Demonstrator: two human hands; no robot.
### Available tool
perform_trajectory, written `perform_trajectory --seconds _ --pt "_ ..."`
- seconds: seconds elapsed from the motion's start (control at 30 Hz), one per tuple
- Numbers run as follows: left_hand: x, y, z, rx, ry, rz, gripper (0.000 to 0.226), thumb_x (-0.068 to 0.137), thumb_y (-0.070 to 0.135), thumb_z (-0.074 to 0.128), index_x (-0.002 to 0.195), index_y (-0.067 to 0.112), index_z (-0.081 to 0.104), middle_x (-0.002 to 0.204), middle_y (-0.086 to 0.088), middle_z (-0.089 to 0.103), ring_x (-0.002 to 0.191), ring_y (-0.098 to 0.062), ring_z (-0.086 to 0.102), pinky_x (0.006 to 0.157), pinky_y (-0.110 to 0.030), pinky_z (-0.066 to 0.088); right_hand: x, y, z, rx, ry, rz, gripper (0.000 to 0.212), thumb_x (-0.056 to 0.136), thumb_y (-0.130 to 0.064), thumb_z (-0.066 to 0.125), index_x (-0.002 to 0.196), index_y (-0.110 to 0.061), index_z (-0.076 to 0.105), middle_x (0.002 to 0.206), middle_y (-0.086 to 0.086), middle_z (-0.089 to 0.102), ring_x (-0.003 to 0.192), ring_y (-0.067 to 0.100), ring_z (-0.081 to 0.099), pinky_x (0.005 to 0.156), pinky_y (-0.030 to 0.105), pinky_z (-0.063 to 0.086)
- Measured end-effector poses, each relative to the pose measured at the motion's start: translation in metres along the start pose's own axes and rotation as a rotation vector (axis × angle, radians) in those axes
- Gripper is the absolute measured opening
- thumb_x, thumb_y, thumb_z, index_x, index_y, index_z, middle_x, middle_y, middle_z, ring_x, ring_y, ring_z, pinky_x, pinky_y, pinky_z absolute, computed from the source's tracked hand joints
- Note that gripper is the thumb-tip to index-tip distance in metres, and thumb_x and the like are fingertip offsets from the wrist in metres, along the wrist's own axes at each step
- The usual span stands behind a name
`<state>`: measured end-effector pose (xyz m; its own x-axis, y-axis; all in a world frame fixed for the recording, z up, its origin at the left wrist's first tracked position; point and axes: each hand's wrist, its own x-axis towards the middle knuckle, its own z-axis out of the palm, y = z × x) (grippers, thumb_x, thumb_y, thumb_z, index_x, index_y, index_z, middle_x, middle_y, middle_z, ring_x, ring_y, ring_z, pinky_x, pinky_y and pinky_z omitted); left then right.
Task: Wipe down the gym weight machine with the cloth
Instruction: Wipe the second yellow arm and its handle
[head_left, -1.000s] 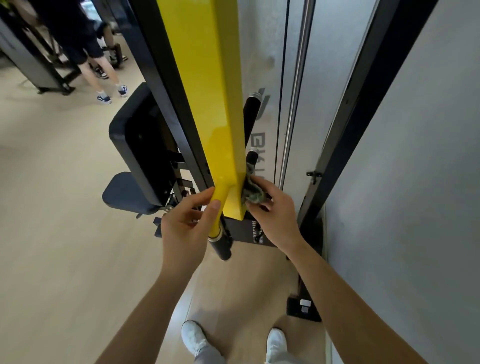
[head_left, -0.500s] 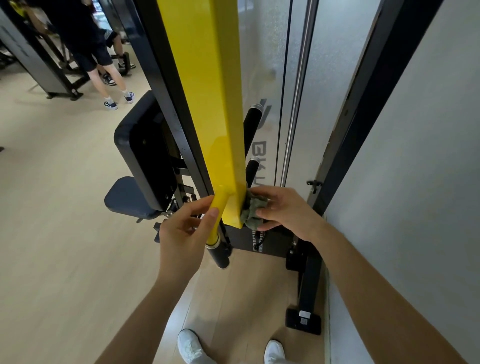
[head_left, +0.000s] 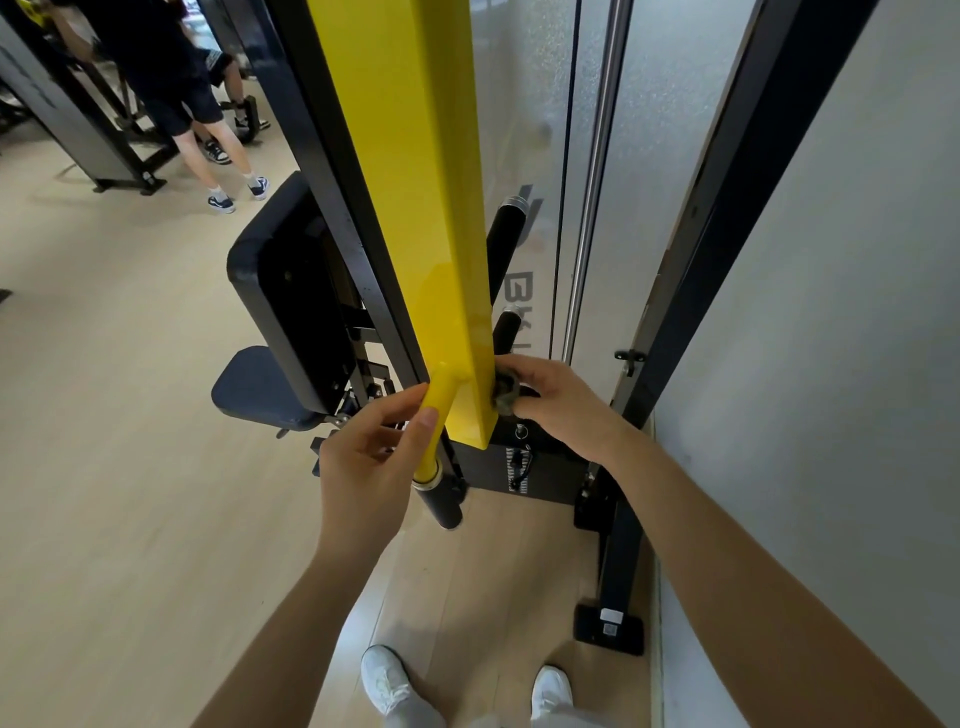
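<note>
Beam (head_left: 426, 208) at 12 o'clock, seat (head_left: 260, 389) at 9 o'clock of it, cloth (head_left: 505, 396) against its 3 o'clock side, wall (head_left: 831, 364) further toward 3 o'clock.

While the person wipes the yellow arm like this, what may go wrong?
1. The cloth is bunched small in the right hand, so it touches only a narrow strip of the yellow arm and may leave parts unwiped.
2. The left hand grips only the thin yellow handle; if the arm swings, fingers may be pinched against the black frame.

Glossy yellow painted metal arm (head_left: 415, 208), crumpled grey cloth (head_left: 505, 397), pale wood-look floor (head_left: 104, 467).
</note>
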<state>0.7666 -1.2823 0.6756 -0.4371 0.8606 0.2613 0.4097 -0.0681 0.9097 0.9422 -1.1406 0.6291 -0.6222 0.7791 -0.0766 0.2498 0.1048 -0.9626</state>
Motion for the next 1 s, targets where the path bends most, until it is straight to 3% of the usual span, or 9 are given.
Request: perform_trajectory --seconds 0.13,0.23,0.37,0.43,0.5,0.6,0.77,0.9,1.0 --pt "-0.003 0.0 -0.002 0.023 0.001 0.001 0.021 0.087 0.038 0.06 0.107 0.041 0.066 0.088 0.036 0.069 0.085 0.002 0.066 0.067 -0.006 0.049 -0.007 0.004 -0.006 0.043 -0.083 0.029 0.062 0.09 0.003 0.064 0.144 -0.025 0.05 0.134 -0.002 0.059 0.122 0.013 0.058 0.089 0.019 0.053" --pt "-0.004 0.0 -0.004 0.033 -0.001 0.007 0.02 0.087 0.04 0.059 0.105 0.044 0.065 0.087 0.04 0.066 0.085 0.005 0.066 0.067 -0.005 0.049 -0.009 -0.007 -0.009 0.099 -0.107 -0.006 0.064 0.089 0.007 0.064 0.145 -0.02 0.05 0.134 -0.001 0.06 0.124 0.008 0.057 0.089 0.017 0.053" --pt "-0.005 -0.001 -0.004 0.017 -0.003 0.008 0.021 0.087 0.039 0.06 0.106 0.041 0.066 0.089 0.037 0.068 0.086 0.001 0.066 0.068 -0.007 0.051 -0.011 -0.024 -0.019 0.248 -0.091 -0.079 0.064 0.085 0.005 0.067 0.144 -0.015 0.051 0.13 0.012 0.059 0.127 0.022 0.055 0.106 0.047 0.049" --pt "-0.005 -0.001 -0.004 0.016 -0.002 0.01 0.02 0.088 0.038 0.06 0.107 0.042 0.066 0.089 0.038 0.068 0.086 0.003 0.066 0.069 -0.007 0.051 -0.012 -0.024 -0.02 0.315 -0.073 -0.084 0.065 0.083 0.004 0.067 0.143 -0.015 0.052 0.131 0.009 0.06 0.13 0.022 0.053 0.11 0.053 0.044" --pt "-0.006 -0.001 -0.003 0.015 0.002 0.014 0.021 0.088 0.038 0.06 0.108 0.04 0.067 0.09 0.037 0.068 0.085 0.003 0.066 0.068 -0.007 0.05 -0.015 -0.015 -0.012 0.315 -0.058 -0.054 0.065 0.086 0.002 0.069 0.144 -0.018 0.05 0.133 0.001 0.061 0.132 0.017 0.052 0.11 0.047 0.044" --pt "-0.006 0.0 -0.003 0.005 0.003 0.014 0.021 0.088 0.037 0.059 0.108 0.039 0.067 0.089 0.036 0.069 0.085 0.001 0.067 0.068 -0.007 0.05 -0.019 0.005 0.004 0.109 -0.023 -0.007 0.061 0.091 0.0 0.065 0.146 -0.023 0.049 0.129 -0.004 0.062 0.122 0.006 0.056 0.099 0.021 0.047" --pt "-0.006 -0.001 -0.005 -0.012 0.001 0.009 0.02 0.09 0.033 0.061 0.108 0.039 0.068 0.09 0.033 0.07 0.084 -0.002 0.068 0.068 -0.009 0.051 -0.029 0.017 0.026 0.358 0.187 0.046 0.04 0.094 0.011 0.053 0.123 -0.013 0.067 0.117 0.012 0.069 0.106 0.025 0.07 0.091 0.034 0.058" --pt "-0.005 -0.002 -0.004 -0.02 -0.001 -0.004 0.02 0.093 0.028 0.063 0.111 0.034 0.069 0.093 0.031 0.071 0.088 -0.003 0.068 0.07 -0.01 0.051 -0.037 0.001 0.056 0.229 0.425 -0.058 0.026 0.086 0.005 0.07 0.109 -0.008 0.07 0.104 0.007 0.072 0.091 0.016 0.073 0.08 0.031 0.061" --pt "-0.003 -0.002 -0.003 -0.017 -0.002 -0.001 0.024 0.09 0.035 0.062 0.113 0.03 0.07 0.094 0.026 0.073 0.089 -0.005 0.069 0.071 -0.011 0.052 -0.033 -0.016 0.071 0.1 0.637 -0.268 0.027 0.079 0.004 0.078 0.102 -0.005 0.067 0.101 0.008 0.069 0.086 0.005 0.07 0.078 0.017 0.056"
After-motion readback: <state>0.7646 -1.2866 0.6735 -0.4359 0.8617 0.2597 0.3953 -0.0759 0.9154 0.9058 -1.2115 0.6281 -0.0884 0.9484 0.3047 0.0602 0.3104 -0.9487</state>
